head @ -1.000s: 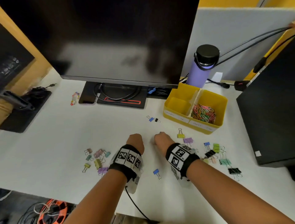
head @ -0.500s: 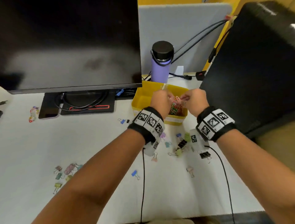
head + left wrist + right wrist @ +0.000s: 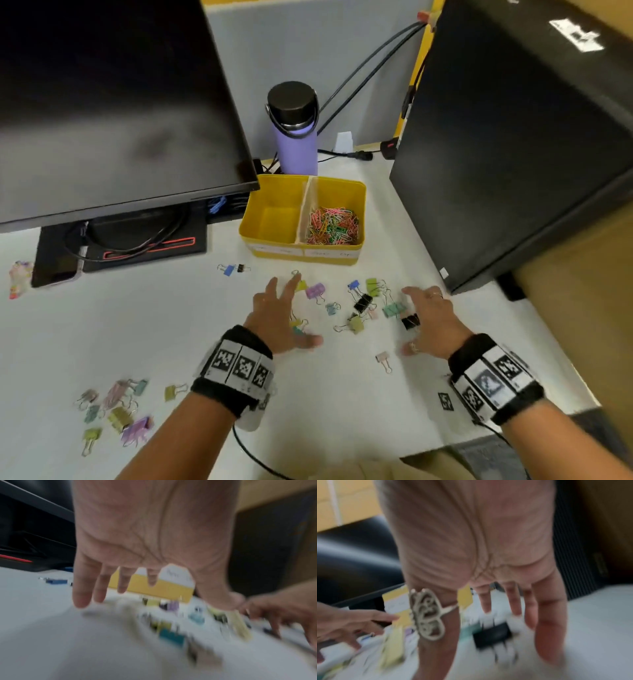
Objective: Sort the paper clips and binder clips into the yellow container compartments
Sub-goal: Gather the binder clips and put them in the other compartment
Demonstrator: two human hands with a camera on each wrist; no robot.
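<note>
Both hands are hovering palm-down with fingers spread wide, holding nothing, over a scatter of binder clips (image 3: pixel 363 303) lying on the white desk (image 3: pixel 171 325) just in front of the yellow container (image 3: pixel 303 253). The left hand (image 3: pixel 277 317) is spreading over clips at the group's left edge; the right hand (image 3: pixel 432 320) is sitting over a black clip (image 3: pixel 410 321) on the right. Paper clips (image 3: pixel 333 226) are filling the container's right compartment. More binder clips (image 3: pixel 116 411) are lying near the desk's front left
</note>
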